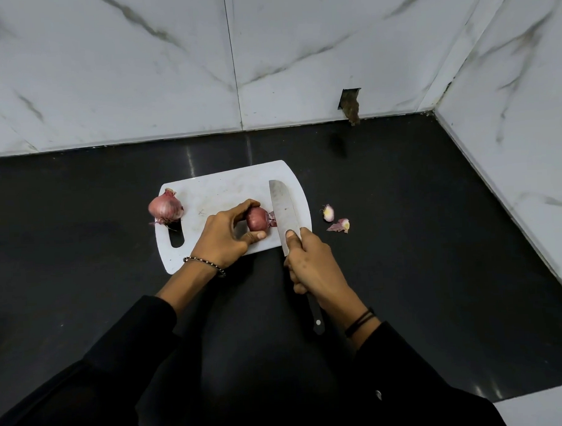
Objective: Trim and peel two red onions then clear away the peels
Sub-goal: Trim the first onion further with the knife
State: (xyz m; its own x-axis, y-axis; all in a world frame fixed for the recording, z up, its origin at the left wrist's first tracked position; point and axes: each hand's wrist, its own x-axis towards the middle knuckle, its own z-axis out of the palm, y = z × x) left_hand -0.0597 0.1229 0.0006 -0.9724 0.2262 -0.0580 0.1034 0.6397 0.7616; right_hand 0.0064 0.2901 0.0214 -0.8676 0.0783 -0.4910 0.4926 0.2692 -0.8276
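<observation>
A white cutting board [220, 189] lies on the black counter. My left hand [224, 236] grips a red onion [256, 219] lying on its side on the board. My right hand [311, 263] holds a knife [284, 212] by the handle, thumb on the blade's base. The blade stands against the onion's right end, where papery skin sticks out. A second red onion [165, 207], still in its skin, sits at the board's left edge. Two cut onion pieces [336, 218] lie on the counter to the right of the board.
The black counter [419, 239] runs back to marble-patterned walls behind and on the right. A dark notch in the wall [350, 105] sits at counter level behind the board.
</observation>
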